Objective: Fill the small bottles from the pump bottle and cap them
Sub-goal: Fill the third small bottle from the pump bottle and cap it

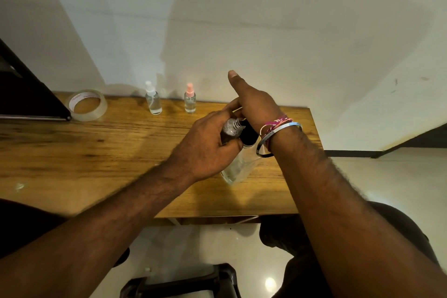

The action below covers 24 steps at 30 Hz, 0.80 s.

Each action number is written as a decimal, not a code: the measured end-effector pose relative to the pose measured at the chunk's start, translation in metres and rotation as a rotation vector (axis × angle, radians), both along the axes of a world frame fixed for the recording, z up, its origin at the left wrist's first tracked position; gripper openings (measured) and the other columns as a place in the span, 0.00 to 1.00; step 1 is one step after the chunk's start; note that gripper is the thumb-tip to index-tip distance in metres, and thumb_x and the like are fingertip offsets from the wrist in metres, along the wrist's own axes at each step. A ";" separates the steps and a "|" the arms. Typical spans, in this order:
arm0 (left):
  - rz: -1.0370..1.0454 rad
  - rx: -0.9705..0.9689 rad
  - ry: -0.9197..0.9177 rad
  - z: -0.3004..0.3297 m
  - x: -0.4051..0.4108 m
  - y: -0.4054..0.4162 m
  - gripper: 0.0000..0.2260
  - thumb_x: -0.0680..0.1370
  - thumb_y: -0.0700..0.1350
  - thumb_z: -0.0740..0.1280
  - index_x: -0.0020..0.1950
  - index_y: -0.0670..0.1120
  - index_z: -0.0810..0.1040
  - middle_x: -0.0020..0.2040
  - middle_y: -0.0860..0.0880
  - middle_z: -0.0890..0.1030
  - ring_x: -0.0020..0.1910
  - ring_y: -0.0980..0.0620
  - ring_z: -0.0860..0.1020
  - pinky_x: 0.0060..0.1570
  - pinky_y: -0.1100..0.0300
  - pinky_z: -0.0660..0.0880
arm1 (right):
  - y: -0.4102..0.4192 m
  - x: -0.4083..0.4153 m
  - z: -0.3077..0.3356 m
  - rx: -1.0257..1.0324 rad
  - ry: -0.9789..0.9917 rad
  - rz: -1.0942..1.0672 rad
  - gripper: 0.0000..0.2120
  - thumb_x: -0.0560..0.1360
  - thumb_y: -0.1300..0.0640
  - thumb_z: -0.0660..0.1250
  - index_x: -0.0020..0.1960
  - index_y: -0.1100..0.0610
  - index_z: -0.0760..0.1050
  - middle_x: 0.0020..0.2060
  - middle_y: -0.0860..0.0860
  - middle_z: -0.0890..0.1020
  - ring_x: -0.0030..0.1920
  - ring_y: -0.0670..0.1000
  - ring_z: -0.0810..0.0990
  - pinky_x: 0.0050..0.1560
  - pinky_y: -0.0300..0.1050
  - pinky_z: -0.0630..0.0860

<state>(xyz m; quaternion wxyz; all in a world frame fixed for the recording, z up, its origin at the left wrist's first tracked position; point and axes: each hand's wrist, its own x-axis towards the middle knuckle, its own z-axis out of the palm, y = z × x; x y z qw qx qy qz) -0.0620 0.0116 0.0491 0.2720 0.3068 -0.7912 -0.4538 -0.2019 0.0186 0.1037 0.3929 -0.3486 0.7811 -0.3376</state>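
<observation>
1. Worktop [96, 152]: wooden, set against a pale wall.
2. Pump bottle [238, 167]: clear body, dark pump top, standing right of centre on the worktop, largely hidden by both hands.
3. Left hand [208, 145]: fingers curled around a small uncapped bottle [229, 128], which is held tilted with its threaded neck against the dark pump top.
4. Right hand [254, 101]: laid over the pump top, thumb straight and pointing away toward the wall; the other fingers are hidden, so I cannot tell whether they grasp anything.
5. Right wrist: a metal bangle [278, 135] and pink thread bands [278, 121].
6. White-capped small bottle [152, 99]: upright at the far edge, capped.
7. Pink-capped small bottle [190, 99]: upright, just right of the white-capped one, capped.
8. Roll of clear tape [87, 105]: lying flat, far left.
9. Dark flat object [26, 94]: at the left edge, beside the tape; what it is cannot be told.
</observation>
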 end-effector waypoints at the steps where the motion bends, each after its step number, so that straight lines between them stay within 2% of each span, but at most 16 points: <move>1: -0.005 -0.002 0.018 0.002 0.000 0.000 0.19 0.76 0.45 0.70 0.66 0.58 0.78 0.49 0.61 0.81 0.46 0.64 0.80 0.41 0.74 0.71 | -0.001 -0.002 0.000 0.007 -0.040 -0.027 0.36 0.75 0.27 0.56 0.40 0.57 0.85 0.40 0.54 0.86 0.44 0.56 0.85 0.58 0.57 0.79; 4: 0.000 -0.002 0.052 0.008 0.000 0.002 0.18 0.76 0.40 0.71 0.61 0.59 0.76 0.45 0.66 0.81 0.42 0.67 0.79 0.40 0.76 0.70 | -0.004 -0.007 0.001 0.026 -0.115 -0.045 0.36 0.73 0.25 0.57 0.39 0.57 0.86 0.39 0.56 0.87 0.43 0.57 0.86 0.58 0.58 0.80; 6: -0.020 0.007 0.054 0.009 0.000 0.001 0.16 0.76 0.40 0.71 0.62 0.54 0.79 0.51 0.65 0.82 0.42 0.69 0.79 0.40 0.76 0.70 | -0.006 -0.008 0.001 0.040 -0.166 -0.034 0.38 0.72 0.25 0.57 0.40 0.58 0.86 0.40 0.57 0.87 0.45 0.60 0.86 0.58 0.59 0.80; 8: -0.035 0.012 0.034 0.007 -0.002 0.001 0.17 0.74 0.48 0.69 0.63 0.52 0.80 0.61 0.59 0.82 0.44 0.64 0.81 0.42 0.71 0.74 | -0.007 -0.010 0.003 0.055 -0.224 -0.024 0.39 0.72 0.25 0.57 0.43 0.60 0.86 0.42 0.59 0.87 0.47 0.62 0.86 0.59 0.61 0.79; 10: -0.032 0.012 0.012 0.004 -0.003 -0.001 0.20 0.71 0.56 0.65 0.62 0.52 0.80 0.64 0.54 0.81 0.48 0.58 0.83 0.43 0.60 0.80 | -0.007 -0.010 0.005 0.065 -0.269 -0.021 0.40 0.73 0.25 0.57 0.46 0.62 0.86 0.43 0.60 0.87 0.45 0.62 0.86 0.59 0.62 0.79; 11: -0.033 0.013 0.007 0.004 -0.003 -0.001 0.21 0.72 0.55 0.65 0.62 0.52 0.80 0.64 0.54 0.81 0.48 0.58 0.83 0.44 0.60 0.80 | -0.007 -0.010 0.005 0.062 -0.270 -0.018 0.40 0.73 0.26 0.57 0.46 0.62 0.86 0.42 0.60 0.87 0.45 0.62 0.86 0.59 0.61 0.79; 14: -0.039 0.007 0.041 0.009 -0.002 0.002 0.14 0.75 0.43 0.70 0.59 0.54 0.78 0.66 0.56 0.80 0.43 0.68 0.80 0.40 0.75 0.72 | -0.005 -0.007 0.005 0.045 -0.207 -0.018 0.38 0.74 0.26 0.56 0.44 0.60 0.86 0.40 0.57 0.87 0.43 0.59 0.86 0.57 0.59 0.80; 16: -0.027 0.002 0.057 0.011 0.000 0.002 0.17 0.76 0.38 0.70 0.60 0.56 0.77 0.62 0.59 0.81 0.41 0.71 0.78 0.39 0.78 0.70 | -0.005 -0.006 0.003 0.037 -0.169 -0.038 0.38 0.75 0.26 0.56 0.40 0.59 0.86 0.38 0.56 0.87 0.42 0.58 0.86 0.57 0.58 0.80; 19: -0.021 0.014 0.041 0.008 0.000 0.002 0.21 0.76 0.42 0.70 0.69 0.53 0.78 0.52 0.64 0.80 0.41 0.68 0.78 0.39 0.76 0.71 | -0.005 -0.003 0.002 0.025 -0.121 -0.064 0.37 0.75 0.26 0.56 0.35 0.56 0.85 0.36 0.54 0.87 0.42 0.56 0.86 0.57 0.57 0.80; 22: -0.027 -0.003 0.006 0.002 0.000 0.000 0.27 0.75 0.47 0.69 0.75 0.56 0.73 0.52 0.58 0.82 0.42 0.63 0.80 0.39 0.72 0.72 | -0.004 -0.003 0.000 0.002 -0.065 -0.071 0.36 0.75 0.27 0.55 0.31 0.55 0.83 0.34 0.53 0.86 0.41 0.55 0.85 0.57 0.57 0.79; 24: -0.025 -0.007 -0.014 -0.002 -0.001 -0.001 0.26 0.75 0.48 0.69 0.73 0.55 0.75 0.52 0.57 0.82 0.43 0.61 0.80 0.39 0.71 0.72 | -0.002 -0.001 -0.001 -0.013 -0.038 -0.069 0.37 0.76 0.27 0.54 0.32 0.55 0.83 0.36 0.54 0.86 0.41 0.56 0.85 0.57 0.58 0.79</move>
